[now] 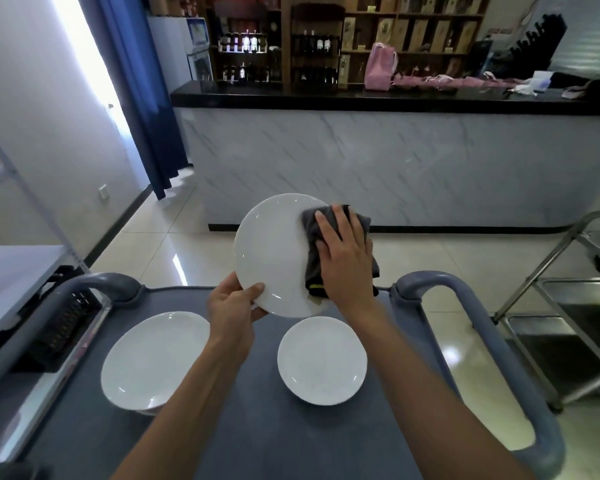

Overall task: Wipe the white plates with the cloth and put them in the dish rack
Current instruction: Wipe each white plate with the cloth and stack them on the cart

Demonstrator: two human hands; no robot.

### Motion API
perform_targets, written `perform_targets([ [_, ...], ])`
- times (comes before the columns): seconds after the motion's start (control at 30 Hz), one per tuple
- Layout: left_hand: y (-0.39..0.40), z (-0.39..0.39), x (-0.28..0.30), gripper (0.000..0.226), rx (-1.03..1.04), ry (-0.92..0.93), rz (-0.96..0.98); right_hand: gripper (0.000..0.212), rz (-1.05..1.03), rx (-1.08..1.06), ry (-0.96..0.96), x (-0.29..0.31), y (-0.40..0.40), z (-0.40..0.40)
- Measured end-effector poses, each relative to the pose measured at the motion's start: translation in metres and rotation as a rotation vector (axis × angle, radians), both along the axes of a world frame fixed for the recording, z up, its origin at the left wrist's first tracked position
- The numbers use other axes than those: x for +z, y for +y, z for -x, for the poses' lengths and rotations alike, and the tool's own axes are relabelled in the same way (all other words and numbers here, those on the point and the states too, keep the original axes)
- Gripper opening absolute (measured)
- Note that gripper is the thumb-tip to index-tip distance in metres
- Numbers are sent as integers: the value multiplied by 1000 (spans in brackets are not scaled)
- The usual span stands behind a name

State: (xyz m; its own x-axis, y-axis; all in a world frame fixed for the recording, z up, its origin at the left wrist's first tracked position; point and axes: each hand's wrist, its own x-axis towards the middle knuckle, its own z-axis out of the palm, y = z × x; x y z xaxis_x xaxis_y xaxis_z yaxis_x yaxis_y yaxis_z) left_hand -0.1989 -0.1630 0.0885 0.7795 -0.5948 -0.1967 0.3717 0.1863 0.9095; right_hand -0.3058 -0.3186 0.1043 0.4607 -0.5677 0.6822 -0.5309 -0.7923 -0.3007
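A white plate (274, 251) is held tilted above the far end of the grey cart top (257, 427). My left hand (231, 306) pinches its lower left rim, thumb on the face. Flat on the plate's right side lies a dark grey cloth (310, 258), pressed there by my right hand (345, 258) with straight fingers. Two more white plates rest on the cart: one at the left (153, 360), one at the right (321, 360). A black dish rack (61, 327) sits low at the left, partly hidden by the cart handle.
Curved grey cart handles rise at the left (94, 284) and right (465, 306). A metal trolley (575, 306) stands to the right. A marble-fronted counter (378, 161) with a black top is ahead. A white shelf unit (11, 271) lies at the left.
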Motion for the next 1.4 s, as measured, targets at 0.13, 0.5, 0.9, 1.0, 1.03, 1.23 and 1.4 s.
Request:
perform_targets([
  [0.13, -4, 10, 1, 33, 67, 50, 32, 46, -69, 4, -14, -13, 11, 12],
  [0.5, -10, 32, 7, 33, 141, 119, 88, 56, -653, 38, -529, -50, 83, 6],
  [0.9, 10, 21, 6, 33, 71, 53, 18, 58, -629, 94, -575, -52, 89, 6],
  [1.0, 14, 16, 4, 32, 62, 45, 18, 57, -563, 120, -517, -49, 78, 10],
  [1.03, 16, 14, 4, 31, 61, 48, 16, 56, -536, 129, -493, -48, 73, 12],
  [1.23, 28, 6, 3, 30, 10, 13, -44, 49, -353, 189, -313, -36, 41, 23],
  [1.4, 35, 6, 4, 30, -48, -58, -114, 46, -142, 142, -111, -22, 22, 22],
])
